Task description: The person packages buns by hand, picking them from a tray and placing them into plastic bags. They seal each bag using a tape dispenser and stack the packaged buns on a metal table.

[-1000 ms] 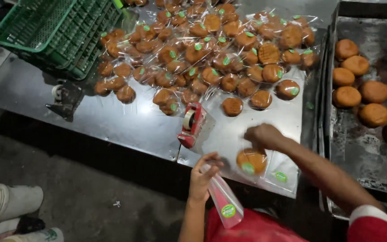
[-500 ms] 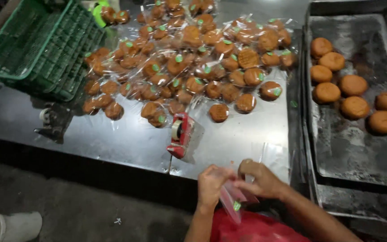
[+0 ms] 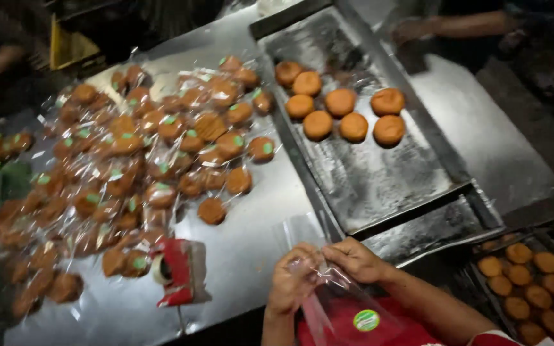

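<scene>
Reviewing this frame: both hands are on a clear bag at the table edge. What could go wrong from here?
The clear bag held by the left hand and right hand hangs past the table edge and could slip off. The red tape dispenser sits near that edge, where an elbow might knock it.

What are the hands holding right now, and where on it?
Both the left hand and right hand pinch a clear plastic bag at its upper, open end.

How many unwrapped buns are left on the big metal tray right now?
7 on the baking tray, all at its far end: three in the back row, four in the front row. Nothing on the tray hides more. More buns sit in a separate tray at lower right.
</scene>
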